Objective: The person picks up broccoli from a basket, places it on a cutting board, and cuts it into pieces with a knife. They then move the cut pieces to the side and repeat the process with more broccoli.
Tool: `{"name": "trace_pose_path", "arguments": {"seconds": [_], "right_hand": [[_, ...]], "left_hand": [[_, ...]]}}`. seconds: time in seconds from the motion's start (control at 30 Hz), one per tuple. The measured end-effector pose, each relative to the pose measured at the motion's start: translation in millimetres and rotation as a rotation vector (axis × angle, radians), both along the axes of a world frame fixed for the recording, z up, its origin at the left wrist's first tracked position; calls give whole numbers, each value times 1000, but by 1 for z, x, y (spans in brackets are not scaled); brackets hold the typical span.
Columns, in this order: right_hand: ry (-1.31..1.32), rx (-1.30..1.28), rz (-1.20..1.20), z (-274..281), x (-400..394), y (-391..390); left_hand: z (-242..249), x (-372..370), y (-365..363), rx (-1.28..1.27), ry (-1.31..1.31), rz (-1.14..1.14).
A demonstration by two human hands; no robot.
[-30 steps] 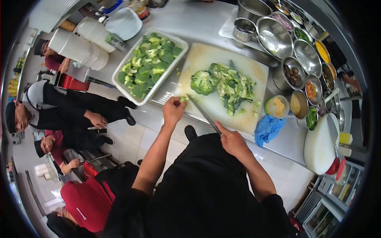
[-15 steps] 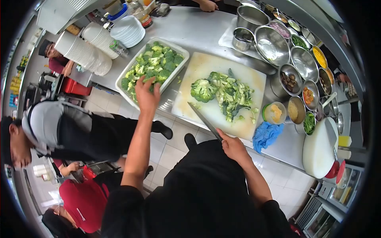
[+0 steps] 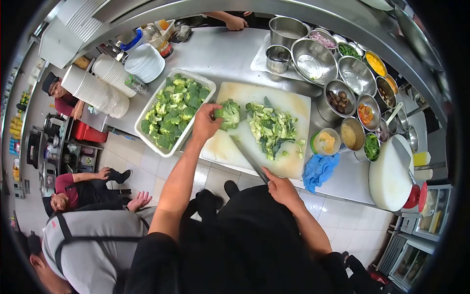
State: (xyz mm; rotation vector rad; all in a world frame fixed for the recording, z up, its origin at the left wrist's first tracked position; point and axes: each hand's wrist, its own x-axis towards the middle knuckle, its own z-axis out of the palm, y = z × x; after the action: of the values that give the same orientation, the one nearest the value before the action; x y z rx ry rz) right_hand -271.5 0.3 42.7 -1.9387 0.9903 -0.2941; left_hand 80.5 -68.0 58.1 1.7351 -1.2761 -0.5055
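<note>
At centre, my left fingers (image 3: 211,109) hold a green broccoli head (image 3: 230,115), seemingly left to divide, my right fingers (image 3: 275,179) clench a steel knife (image 3: 249,159), and cut florets (image 3: 171,112) fill the white plastic basket (image 3: 212,88), upper left.

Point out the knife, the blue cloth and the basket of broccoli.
Knife (image 3: 248,159): head view, middle of the blade.
Blue cloth (image 3: 318,171): head view, crumpled middle.
Basket (image 3: 212,86): head view, rim at one corner.
</note>
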Motion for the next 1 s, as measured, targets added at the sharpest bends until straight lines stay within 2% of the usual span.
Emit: {"name": "trace_pose_path", "arguments": {"seconds": [0.07, 0.13, 0.2, 0.33, 0.4, 0.43, 0.57, 0.63, 0.77, 0.83, 1.0], "right_hand": [[60, 82, -24, 8, -8, -4], [111, 94, -74, 15, -13, -4], [92, 77, -75, 23, -15, -1], [114, 53, -55, 52, -17, 7], [116, 7, -33, 60, -17, 9], [130, -46, 0, 62, -17, 10], [151, -182, 18, 72, -8, 10], [195, -218, 55, 72, -4, 2], [235, -319, 94, 57, 2, -4], [250, -327, 105, 59, 4, -5], [324, -294, 151, 74, 1, -13]], "left_hand": [[13, 6, 4, -117, -181, -75], [11, 9, 9, -70, -217, -76], [-3, 10, 16, -244, -386, -111], [0, -24, 36, -286, -387, -4], [0, -37, 43, -145, -213, 144], [-8, -38, 43, -201, -113, 140], [-15, -37, 41, -279, -124, 125], [-19, -34, 42, -325, -270, 74], [-27, -43, 51, -281, -281, 59], [-22, -51, 51, -312, -367, 159], [-31, -52, 48, -258, -174, 202]]}}
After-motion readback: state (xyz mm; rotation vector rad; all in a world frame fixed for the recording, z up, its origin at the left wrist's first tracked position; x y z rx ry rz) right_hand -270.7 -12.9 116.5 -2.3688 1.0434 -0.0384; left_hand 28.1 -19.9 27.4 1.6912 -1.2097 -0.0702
